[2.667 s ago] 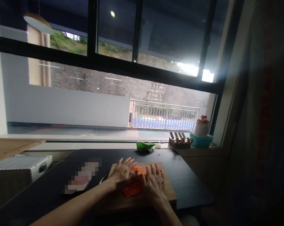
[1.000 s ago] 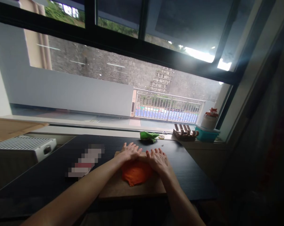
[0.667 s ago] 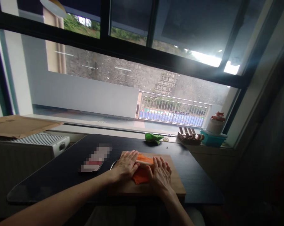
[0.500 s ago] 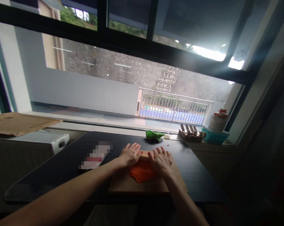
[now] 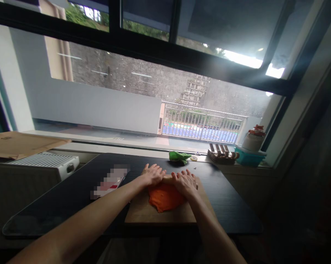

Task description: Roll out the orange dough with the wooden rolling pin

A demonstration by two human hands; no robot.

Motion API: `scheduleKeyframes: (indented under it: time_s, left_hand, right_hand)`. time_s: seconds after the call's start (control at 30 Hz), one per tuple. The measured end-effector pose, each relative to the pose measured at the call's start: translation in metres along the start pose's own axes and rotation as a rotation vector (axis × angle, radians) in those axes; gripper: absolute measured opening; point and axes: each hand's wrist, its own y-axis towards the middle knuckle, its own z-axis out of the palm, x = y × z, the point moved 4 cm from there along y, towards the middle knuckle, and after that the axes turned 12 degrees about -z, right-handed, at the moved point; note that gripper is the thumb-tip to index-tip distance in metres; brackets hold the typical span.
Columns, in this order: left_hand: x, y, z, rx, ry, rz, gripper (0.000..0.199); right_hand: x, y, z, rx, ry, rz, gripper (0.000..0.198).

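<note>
A flat, orange, dough-like sheet [image 5: 165, 198] with an uneven edge lies on a wooden board [image 5: 139, 216]. Across its far side runs a pale wooden rolling pin [image 5: 168, 179], mostly covered by my hands. My left hand [image 5: 153, 174] rests on the pin's left part, fingers stretched forward over it. On the right part lies my right hand [image 5: 185, 182], palm down, its fingers extended and slightly apart. Neither hand is wrapped round the pin. The pin's middle shows between the hands, and a bit of its right end shows beside my right hand.
The board stands on a dark table [image 5: 72, 198]. Beyond it are a crumpled green cloth [image 5: 179, 157] and a small roll of tape [image 5: 193, 158]. A blurred-out flat item [image 5: 110, 183] lies left. A brown rack [image 5: 223, 154] and turquoise box [image 5: 249, 156] sit on the windowsill.
Both hands and the rolling pin have moved slightly away from me, toward the board's far edge. More of the orange sheet shows on the near side of the pin.
</note>
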Motion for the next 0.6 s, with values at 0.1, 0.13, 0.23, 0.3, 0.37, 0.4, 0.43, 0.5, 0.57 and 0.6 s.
scheduleKeyframes:
  time_s: [0.1,0.13,0.23,0.3,0.37,0.4,0.43,0.5,0.57,0.6]
  left_hand:
    - [0.003,-0.03,0.0,-0.021,0.001,0.041,0.051]
    - [0.006,-0.039,0.001,-0.025,-0.011,0.039,0.052]
    - [0.01,-0.057,0.005,-0.044,-0.041,0.042,0.059]
    - [0.011,-0.058,0.006,-0.053,-0.04,0.034,0.061]
    - [0.009,-0.05,0.005,-0.049,-0.03,0.007,0.062]
    - [0.008,-0.043,0.004,-0.044,-0.026,-0.011,0.062]
    - [0.007,-0.035,0.003,-0.037,-0.025,-0.029,0.062]
    - [0.005,-0.014,0.002,-0.014,-0.028,-0.062,0.062]
    - [0.006,0.007,0.003,0.015,-0.033,-0.089,0.062]
    - [0.007,0.018,0.005,0.031,-0.035,-0.099,0.062]
  right_hand:
    - [0.008,-0.023,0.006,-0.083,0.008,-0.003,0.055]
    - [0.009,-0.03,0.01,-0.11,0.02,-0.008,0.055]
    - [0.01,-0.041,0.02,-0.177,0.051,-0.024,0.055]
    - [0.01,-0.04,0.021,-0.188,0.045,-0.023,0.054]
    - [0.009,-0.032,0.017,-0.157,0.018,-0.023,0.051]
    - [0.009,-0.025,0.014,-0.133,0.003,-0.022,0.051]
    - [0.008,-0.018,0.01,-0.11,-0.01,-0.019,0.051]
    - [0.004,0.0,0.004,-0.068,-0.025,-0.014,0.05]
    - [-0.001,0.018,0.0,-0.034,-0.027,-0.016,0.048]
    - [-0.004,0.026,0.0,-0.014,-0.027,-0.019,0.046]
